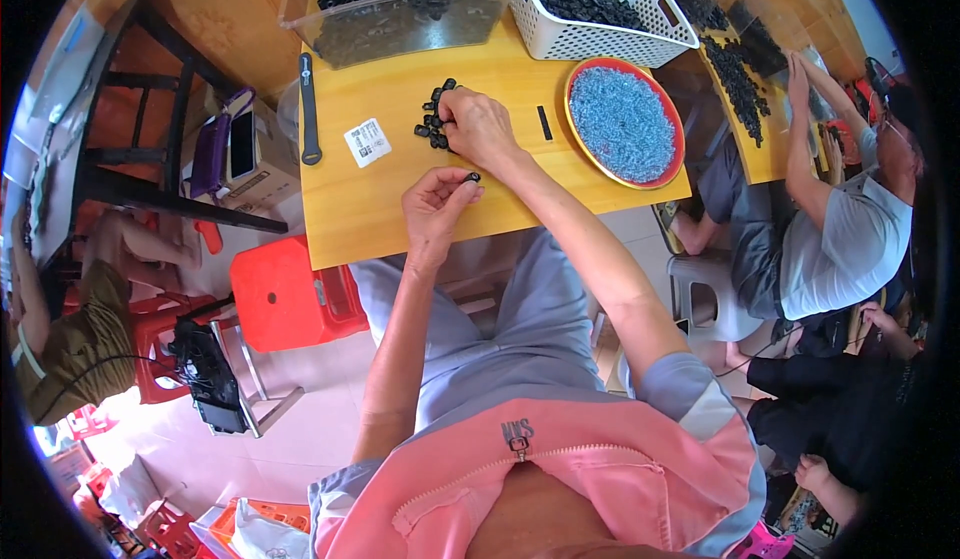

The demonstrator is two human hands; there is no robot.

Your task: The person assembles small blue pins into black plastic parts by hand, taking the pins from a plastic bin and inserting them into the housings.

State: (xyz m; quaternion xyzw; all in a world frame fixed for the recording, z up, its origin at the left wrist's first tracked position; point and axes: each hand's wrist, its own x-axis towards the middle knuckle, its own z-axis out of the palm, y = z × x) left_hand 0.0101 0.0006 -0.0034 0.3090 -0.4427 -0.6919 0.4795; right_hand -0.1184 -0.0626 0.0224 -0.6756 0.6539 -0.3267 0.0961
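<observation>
Between the thumb and fingers of my left hand (436,207) is a small black plastic piece (472,177), held just above the table near its front edge. My right hand (482,131) reaches across to a small heap of black plastic pieces (432,123). Its fingers are curled at the heap's right side, and the hand hides the fingertips and whatever they grip. To the right lies a short black strip (544,123). A red bowl with a yellow rim (681,141) is full of tiny clear bluish pieces (622,124).
A clear bin (400,37) and a white perforated basket (610,47), both with black pieces, stand at the back. A white printed card (367,142) and a black strap (309,109) lie left. A red stool (285,299) is beside the table; a co-worker (850,219) sits right.
</observation>
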